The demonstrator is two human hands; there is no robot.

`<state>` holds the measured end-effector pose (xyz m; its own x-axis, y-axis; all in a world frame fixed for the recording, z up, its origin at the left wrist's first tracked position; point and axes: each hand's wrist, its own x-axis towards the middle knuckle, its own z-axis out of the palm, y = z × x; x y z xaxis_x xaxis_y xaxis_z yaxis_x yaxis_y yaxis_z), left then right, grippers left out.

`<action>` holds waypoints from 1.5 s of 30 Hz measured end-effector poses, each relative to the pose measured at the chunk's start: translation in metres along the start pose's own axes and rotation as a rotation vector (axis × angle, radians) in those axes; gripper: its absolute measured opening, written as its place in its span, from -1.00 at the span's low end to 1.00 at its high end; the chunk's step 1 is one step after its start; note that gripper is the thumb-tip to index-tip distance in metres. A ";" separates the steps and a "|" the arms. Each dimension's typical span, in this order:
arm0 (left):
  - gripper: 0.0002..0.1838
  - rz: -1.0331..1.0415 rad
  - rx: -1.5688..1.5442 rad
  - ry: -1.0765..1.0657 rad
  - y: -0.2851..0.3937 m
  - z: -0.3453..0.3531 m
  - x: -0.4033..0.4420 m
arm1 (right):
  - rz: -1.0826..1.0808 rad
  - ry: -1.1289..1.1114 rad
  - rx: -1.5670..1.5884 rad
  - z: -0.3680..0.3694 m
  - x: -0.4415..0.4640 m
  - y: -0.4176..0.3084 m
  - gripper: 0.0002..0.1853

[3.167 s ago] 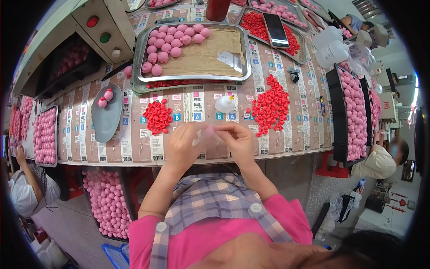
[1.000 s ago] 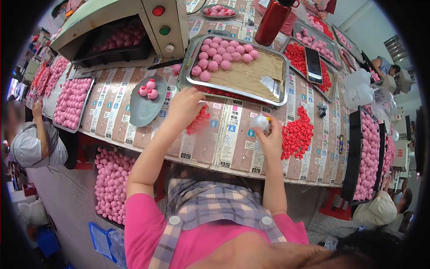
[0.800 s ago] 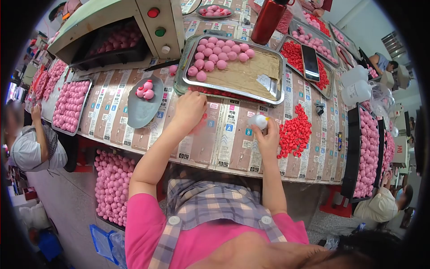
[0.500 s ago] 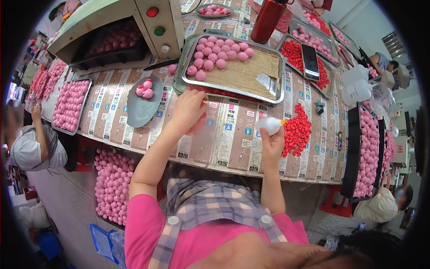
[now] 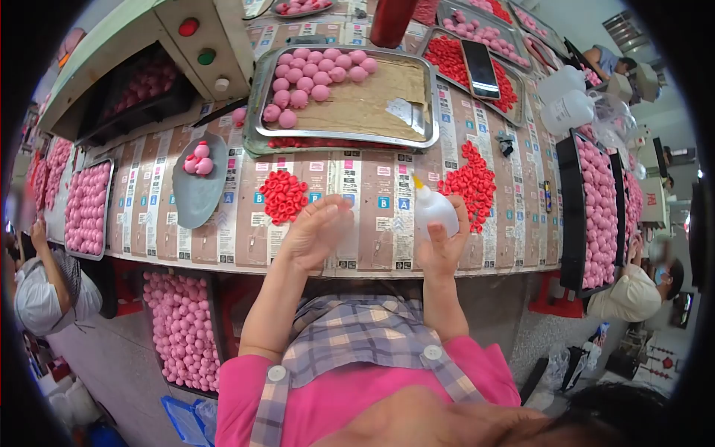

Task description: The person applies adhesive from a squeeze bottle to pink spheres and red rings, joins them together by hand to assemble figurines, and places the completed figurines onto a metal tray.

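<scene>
My right hand (image 5: 443, 242) is wrapped round a white squeeze bottle (image 5: 438, 212), whose yellow nozzle points up and to the left. My left hand (image 5: 316, 231) is held in front of me with thumb and fingers brought together. A faint pinkish blur shows at its fingertips, too smeared to name. Just behind that hand lies a heap of small red ring-like pieces (image 5: 283, 197). Beyond the bottle, to the right, spreads a larger pile of similar red pieces (image 5: 471, 186). Pink balls (image 5: 320, 77) fill the left part of a paper-lined metal tray (image 5: 372, 104).
A grey-blue dish (image 5: 201, 195) with several pink balls stands left, near a machine (image 5: 134, 52). Behind are a phone (image 5: 480, 68) and a red bottle (image 5: 392, 22). Black crates (image 5: 572, 216) of balls stand right. People sit at both sides.
My left hand has come back from the tray's front edge toward me, uncovering the red heap. The squeeze bottle has turned from pointing right to pointing upward. The view has shifted.
</scene>
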<state>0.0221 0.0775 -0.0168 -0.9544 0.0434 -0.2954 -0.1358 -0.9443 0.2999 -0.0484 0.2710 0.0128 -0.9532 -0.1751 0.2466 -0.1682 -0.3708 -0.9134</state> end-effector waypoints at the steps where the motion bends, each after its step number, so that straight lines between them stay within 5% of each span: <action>1: -0.79 -0.004 -0.053 0.006 -0.006 0.000 -0.001 | 0.000 0.022 0.015 0.001 0.000 -0.001 -0.54; 9: -0.73 0.018 0.069 0.009 -0.017 0.008 -0.004 | 0.018 0.194 0.092 0.012 -0.005 -0.017 -0.50; 15: -0.73 0.055 0.110 0.030 -0.018 0.014 -0.006 | -0.266 0.032 -0.228 0.004 -0.012 -0.016 -0.51; 45: -0.77 0.111 0.159 -0.012 -0.022 0.014 -0.005 | -0.251 -0.117 -0.535 0.007 -0.008 -0.025 -0.61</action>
<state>0.0264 0.1025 -0.0087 -0.9688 -0.0532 -0.2421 -0.0691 -0.8801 0.4698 -0.0344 0.2752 0.0357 -0.8389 -0.2524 0.4822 -0.5168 0.0914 -0.8512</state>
